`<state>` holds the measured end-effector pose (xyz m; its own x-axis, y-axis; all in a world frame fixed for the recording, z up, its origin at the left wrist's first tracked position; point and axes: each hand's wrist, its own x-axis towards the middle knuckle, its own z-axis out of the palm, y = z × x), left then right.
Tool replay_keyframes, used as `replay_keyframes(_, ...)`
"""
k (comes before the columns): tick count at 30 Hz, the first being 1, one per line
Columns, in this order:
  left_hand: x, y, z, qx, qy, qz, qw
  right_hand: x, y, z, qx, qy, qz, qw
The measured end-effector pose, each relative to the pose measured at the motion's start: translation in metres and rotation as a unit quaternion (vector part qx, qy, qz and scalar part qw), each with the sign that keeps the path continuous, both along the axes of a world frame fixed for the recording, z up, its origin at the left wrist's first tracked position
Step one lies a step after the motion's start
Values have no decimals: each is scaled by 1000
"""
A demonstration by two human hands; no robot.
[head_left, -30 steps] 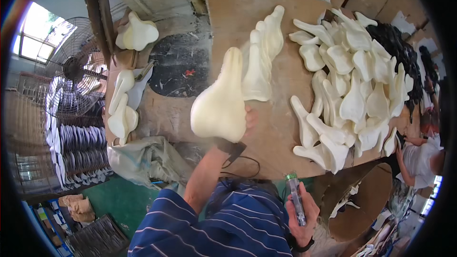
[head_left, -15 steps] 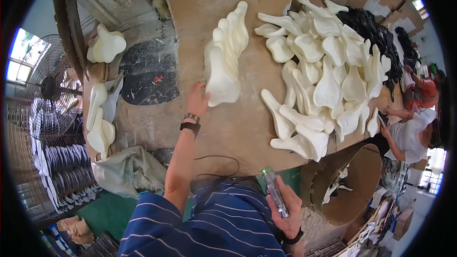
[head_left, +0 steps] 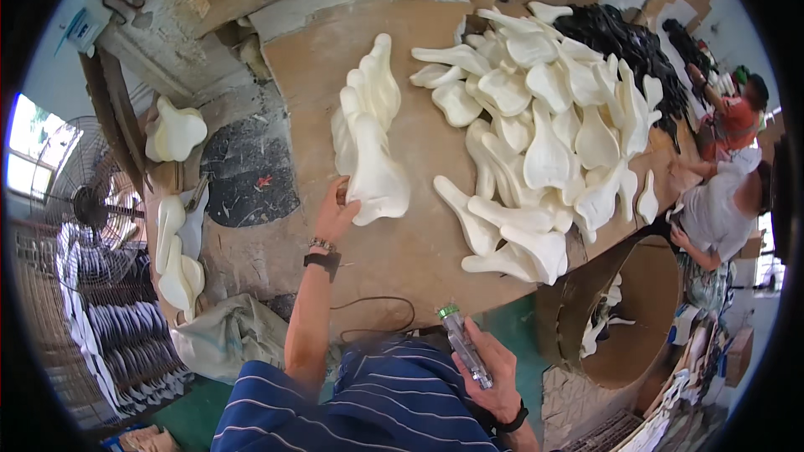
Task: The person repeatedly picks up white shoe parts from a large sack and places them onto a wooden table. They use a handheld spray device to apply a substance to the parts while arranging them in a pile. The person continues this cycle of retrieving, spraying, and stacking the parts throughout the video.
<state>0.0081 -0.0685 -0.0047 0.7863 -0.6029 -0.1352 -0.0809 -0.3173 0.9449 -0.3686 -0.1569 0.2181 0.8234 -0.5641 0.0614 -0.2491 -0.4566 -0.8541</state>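
Note:
A row of cream, saddle-shaped foam pads (head_left: 381, 88) stands nested on the cardboard-covered table in front of me. My left hand (head_left: 336, 214) is at the near end of this row, its fingers curled at the left edge of the nearest saddle pad (head_left: 378, 180). That pad leans, its broad end toward me and its narrow end away. Low over the table's near edge, my right hand (head_left: 494, 368) is wrapped around a clear-bodied handheld tool (head_left: 466, 346) with a green ring at its upper end.
A big heap of similar pads (head_left: 548, 146) covers the table's right, with black pieces (head_left: 628, 46) behind. More pads (head_left: 177, 130) lie at the left edge. A thin cord (head_left: 402, 300) lies near me. A round cardboard bin (head_left: 641, 326) stands right; two people work beyond it.
My left hand has closed in on the nearest pad, which has tilted and shifted slightly out of line with the row. The right hand still holds the tool. The whole view has shifted.

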Motion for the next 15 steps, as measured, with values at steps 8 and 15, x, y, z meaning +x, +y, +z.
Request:
replay_keyframes(8, -28, 9, 33, 27, 58, 3, 998, -22, 4, 16, -13, -54, -61, 997)
replay_keyframes(15, -57, -78, 101, -86, 146, -15, 985, -36, -10, 4, -19, -52, -89, 994)
